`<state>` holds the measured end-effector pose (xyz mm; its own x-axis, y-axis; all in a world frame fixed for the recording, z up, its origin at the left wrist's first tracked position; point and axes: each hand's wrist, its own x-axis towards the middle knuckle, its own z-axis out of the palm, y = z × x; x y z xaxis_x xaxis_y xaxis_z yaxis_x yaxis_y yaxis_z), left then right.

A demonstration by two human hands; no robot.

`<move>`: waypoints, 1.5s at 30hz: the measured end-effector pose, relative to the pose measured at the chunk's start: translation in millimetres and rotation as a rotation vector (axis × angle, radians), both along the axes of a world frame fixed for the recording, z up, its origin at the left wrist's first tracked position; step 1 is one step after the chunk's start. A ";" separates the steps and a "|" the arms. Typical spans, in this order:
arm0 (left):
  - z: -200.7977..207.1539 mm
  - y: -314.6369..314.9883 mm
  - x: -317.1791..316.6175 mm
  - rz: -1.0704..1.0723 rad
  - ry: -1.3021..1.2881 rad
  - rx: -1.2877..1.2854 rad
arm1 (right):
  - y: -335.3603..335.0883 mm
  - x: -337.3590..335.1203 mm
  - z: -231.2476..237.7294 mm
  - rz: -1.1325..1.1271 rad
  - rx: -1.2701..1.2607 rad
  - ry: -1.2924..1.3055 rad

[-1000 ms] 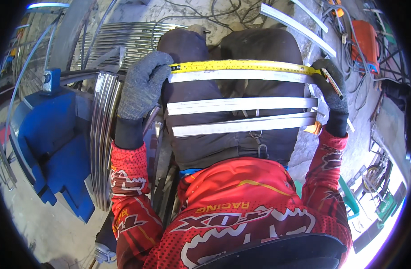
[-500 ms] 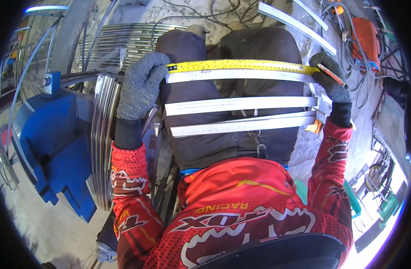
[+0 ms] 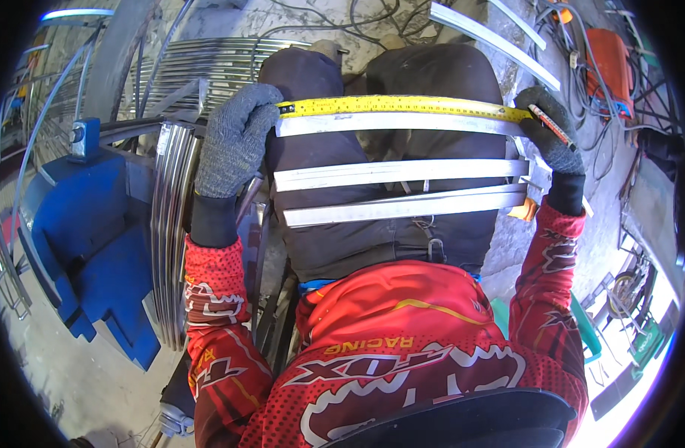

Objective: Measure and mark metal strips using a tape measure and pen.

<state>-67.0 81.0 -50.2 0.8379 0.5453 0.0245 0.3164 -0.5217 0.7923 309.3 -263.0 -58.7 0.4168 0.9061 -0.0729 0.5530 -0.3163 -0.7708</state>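
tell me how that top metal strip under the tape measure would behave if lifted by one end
The top metal strip is long, thin and flat, so it would likely flex or sag slightly. Its bare shiny surface may slip, though both hands wear knit gloves. It looks light, lying loose across the person's knees.

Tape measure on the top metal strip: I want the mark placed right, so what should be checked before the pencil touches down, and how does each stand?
1. Tape measure lies along the top strip: ok.
2. Left hand pins the tape's end at the strip's left end: ok.
3. Right hand holds the tape's far end down: ok.
4. Red pencil is in the right hand: ok.
5. Tape hook flush with the strip's end: cannot tell.
6. Strip steady on the knees: cannot tell.
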 end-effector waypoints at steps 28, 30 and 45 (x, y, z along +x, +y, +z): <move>0.2 -0.5 -0.9 0.008 0.022 -0.070 | -12.3 6.5 -5.9 -0.190 0.062 0.039; -1.4 0.9 -1.7 0.000 0.009 -0.047 | -2.6 -4.5 6.0 -0.266 0.143 0.026; 13.3 -1.6 7.6 -0.021 0.023 -0.052 | 171.1 -207.4 18.7 0.073 0.718 0.806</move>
